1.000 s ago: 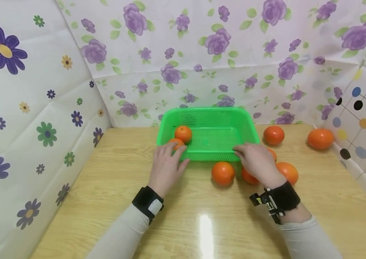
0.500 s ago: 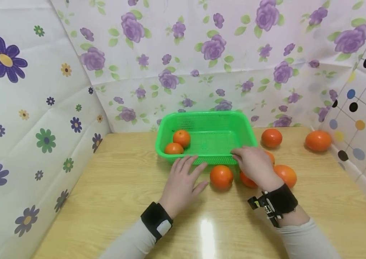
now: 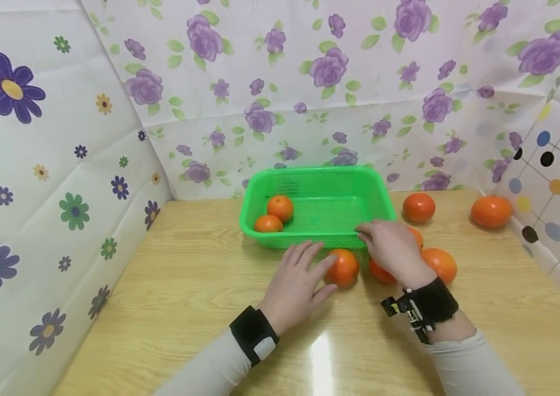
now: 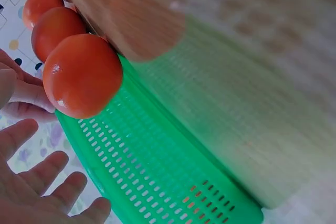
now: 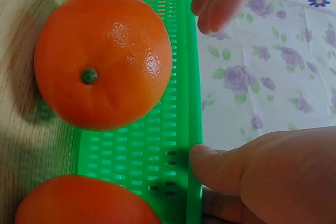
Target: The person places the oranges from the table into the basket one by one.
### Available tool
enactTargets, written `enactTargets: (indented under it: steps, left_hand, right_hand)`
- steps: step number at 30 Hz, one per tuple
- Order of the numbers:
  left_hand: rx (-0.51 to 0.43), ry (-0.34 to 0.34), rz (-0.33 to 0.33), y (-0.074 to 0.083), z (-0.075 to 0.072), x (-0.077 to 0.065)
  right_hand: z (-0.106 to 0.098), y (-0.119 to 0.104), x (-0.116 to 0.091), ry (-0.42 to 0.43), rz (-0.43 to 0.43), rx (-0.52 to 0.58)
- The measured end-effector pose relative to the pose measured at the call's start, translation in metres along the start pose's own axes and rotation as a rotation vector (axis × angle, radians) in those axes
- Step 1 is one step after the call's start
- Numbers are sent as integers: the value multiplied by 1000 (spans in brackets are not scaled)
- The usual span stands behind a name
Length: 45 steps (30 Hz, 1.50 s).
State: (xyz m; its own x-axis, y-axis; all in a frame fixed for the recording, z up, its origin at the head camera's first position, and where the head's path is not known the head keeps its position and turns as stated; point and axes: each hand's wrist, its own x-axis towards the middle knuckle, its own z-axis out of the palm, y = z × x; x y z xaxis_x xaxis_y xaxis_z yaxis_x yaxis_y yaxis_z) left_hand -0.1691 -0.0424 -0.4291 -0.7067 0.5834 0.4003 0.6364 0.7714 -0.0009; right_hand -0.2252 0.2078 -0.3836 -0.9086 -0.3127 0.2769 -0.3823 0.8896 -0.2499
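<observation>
Two oranges (image 3: 280,208) sit on the left side of the green basket (image 3: 331,214), just beside each other. One loose orange (image 3: 345,270) stands on the table (image 3: 186,264) before the basket, and the left hand (image 3: 294,287) hovers close by with its fingers spread. The right hand (image 3: 394,248) pinches the basket's near rim (image 5: 193,93) toward the right end (thumb (image 5: 212,164) on the outer side). Five more fruits (image 3: 440,265) lie farther right, some partly hidden.

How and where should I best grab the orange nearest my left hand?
Probably round the orange at its widest, from above and its left: it's ball-shaped, your left hand is open there, and the green basket crowds its far side.
</observation>
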Motion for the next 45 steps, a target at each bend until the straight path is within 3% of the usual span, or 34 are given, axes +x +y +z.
enactTargets:
  steps: [12,19,45]
  left_hand:
    - [44,2,72,5,-1,11]
    - [41,-40,84,7,1,18]
    - [-12,-75,119,11,8,39]
  right_hand:
    - [2,2,1,4,0,-5]
    - [2,2,0,9,0,-10]
    - [1,-1,0,9,11,-11]
